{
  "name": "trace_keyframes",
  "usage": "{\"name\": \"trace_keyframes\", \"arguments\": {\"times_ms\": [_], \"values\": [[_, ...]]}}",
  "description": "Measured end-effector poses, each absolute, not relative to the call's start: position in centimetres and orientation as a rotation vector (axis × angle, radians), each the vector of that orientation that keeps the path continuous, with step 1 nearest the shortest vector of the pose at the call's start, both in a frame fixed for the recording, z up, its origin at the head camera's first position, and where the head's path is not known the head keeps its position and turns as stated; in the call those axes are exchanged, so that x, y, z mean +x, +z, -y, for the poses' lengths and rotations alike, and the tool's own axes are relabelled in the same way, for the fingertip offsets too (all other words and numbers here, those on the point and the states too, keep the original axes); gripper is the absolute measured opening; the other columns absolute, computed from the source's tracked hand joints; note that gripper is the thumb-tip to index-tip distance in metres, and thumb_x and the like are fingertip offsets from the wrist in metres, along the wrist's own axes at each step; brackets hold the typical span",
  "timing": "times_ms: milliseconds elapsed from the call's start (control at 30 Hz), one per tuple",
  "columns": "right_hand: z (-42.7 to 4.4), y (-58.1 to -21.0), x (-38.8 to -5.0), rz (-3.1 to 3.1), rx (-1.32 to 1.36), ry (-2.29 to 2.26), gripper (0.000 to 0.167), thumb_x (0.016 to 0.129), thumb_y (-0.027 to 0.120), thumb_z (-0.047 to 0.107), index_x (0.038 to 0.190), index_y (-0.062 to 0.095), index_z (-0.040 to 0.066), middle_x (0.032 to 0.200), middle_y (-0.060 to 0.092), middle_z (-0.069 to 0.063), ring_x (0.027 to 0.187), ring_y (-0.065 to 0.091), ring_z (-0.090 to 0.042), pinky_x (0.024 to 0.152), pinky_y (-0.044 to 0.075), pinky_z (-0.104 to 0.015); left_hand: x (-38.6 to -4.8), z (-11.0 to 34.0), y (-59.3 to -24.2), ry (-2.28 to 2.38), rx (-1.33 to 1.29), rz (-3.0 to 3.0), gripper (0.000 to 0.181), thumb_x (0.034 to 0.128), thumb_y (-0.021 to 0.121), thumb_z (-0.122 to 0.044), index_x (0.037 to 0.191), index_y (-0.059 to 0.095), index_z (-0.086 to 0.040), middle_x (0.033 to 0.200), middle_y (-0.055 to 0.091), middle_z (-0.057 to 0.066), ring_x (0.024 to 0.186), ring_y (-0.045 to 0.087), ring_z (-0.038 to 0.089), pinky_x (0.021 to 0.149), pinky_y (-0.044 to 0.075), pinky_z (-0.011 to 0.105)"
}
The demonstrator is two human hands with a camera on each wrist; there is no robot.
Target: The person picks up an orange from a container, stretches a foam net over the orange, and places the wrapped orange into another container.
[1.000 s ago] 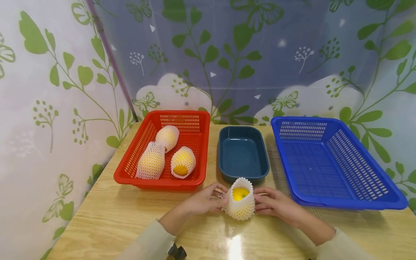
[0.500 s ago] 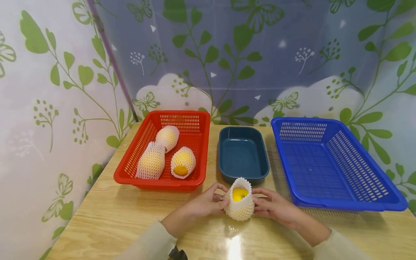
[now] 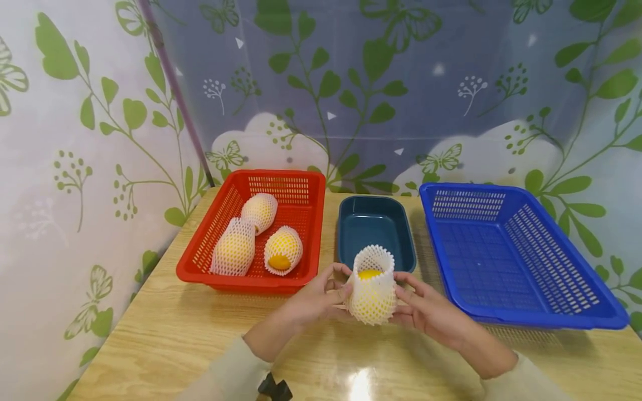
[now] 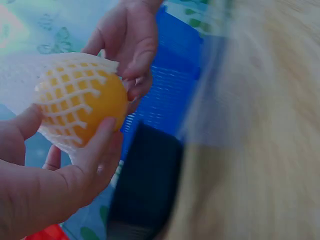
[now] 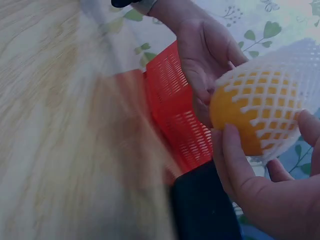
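Near the front middle of the table, both hands hold up a yellow fruit (image 3: pixel 370 274) in a white foam net sleeve (image 3: pixel 372 303). The left hand (image 3: pixel 317 301) grips it from the left, thumb towards the viewer. From the other side the right hand (image 3: pixel 432 312) grips the same sleeve with thumb and fingers. At the top the sleeve gapes, and the fruit sits low inside. In the left wrist view, the fruit's bare yellow end (image 4: pixel 111 107) sticks out below the net, with fingertips against it; the right wrist view shows this bare end too.
A red basket (image 3: pixel 313 262) on the left contains 3 netted yellow fruits (image 3: pixel 283 250). Just behind the hands stands a dark teal tray (image 3: pixel 373 234). On the right is a blue basket (image 3: pixel 501 250). Leaf-patterned cloth hangs behind and beside the wooden table (image 3: pixel 165 345).
Both hands have raised the netted fruit and tilted it, so the sleeve's opening points more upward and now overlaps the teal tray's front. The baskets have stayed in place.
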State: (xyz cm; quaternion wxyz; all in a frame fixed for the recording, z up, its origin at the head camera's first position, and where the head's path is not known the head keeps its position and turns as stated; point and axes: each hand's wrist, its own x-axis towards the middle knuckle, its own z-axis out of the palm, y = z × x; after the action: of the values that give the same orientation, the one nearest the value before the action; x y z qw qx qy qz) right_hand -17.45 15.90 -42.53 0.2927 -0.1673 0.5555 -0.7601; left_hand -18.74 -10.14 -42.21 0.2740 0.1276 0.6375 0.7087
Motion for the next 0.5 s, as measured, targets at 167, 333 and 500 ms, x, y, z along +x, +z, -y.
{"name": "trace_keyframes", "arguments": {"times_ms": [167, 333, 500], "values": [[-15.0, -39.3, -17.8, -1.542, -0.396, -2.106, 0.029, 0.105, 0.042, 0.027, 0.132, 0.033, 0.018, 0.119, 0.056, -0.002, 0.104, 0.065, -0.022, 0.09, 0.053, -0.034, -19.5, 9.3, -40.0, 2.1, 0.31, -1.49, 0.041, 0.0975, 0.057, -0.027, 0.131, 0.034, -0.023, 0.122, 0.054, 0.011, 0.105, 0.06, 0.025, 0.1, 0.044, 0.054], [-14.1, -37.8, -18.4, -1.549, -0.465, -2.165, 0.041, 0.106, 0.037, 0.032, 0.14, 0.025, 0.014, 0.124, 0.053, -0.001, 0.107, 0.064, -0.02, 0.092, 0.052, -0.032, -19.9, 8.8, -38.2, 2.197, 0.348, -1.354, 0.066, 0.0856, 0.066, -0.044, 0.137, 0.032, -0.022, 0.136, 0.047, 0.011, 0.109, 0.058, 0.023, 0.102, 0.04, 0.054], [-13.8, -37.8, -18.8, -1.497, -0.482, -2.172, 0.032, 0.106, 0.032, 0.033, 0.135, 0.033, 0.019, 0.12, 0.057, 0.003, 0.105, 0.064, -0.016, 0.091, 0.052, -0.031, -20.1, 8.9, -37.7, 2.168, 0.293, -1.327, 0.062, 0.0898, 0.062, -0.041, 0.14, 0.032, -0.019, 0.137, 0.047, 0.011, 0.109, 0.058, 0.022, 0.101, 0.042, 0.051]]}}
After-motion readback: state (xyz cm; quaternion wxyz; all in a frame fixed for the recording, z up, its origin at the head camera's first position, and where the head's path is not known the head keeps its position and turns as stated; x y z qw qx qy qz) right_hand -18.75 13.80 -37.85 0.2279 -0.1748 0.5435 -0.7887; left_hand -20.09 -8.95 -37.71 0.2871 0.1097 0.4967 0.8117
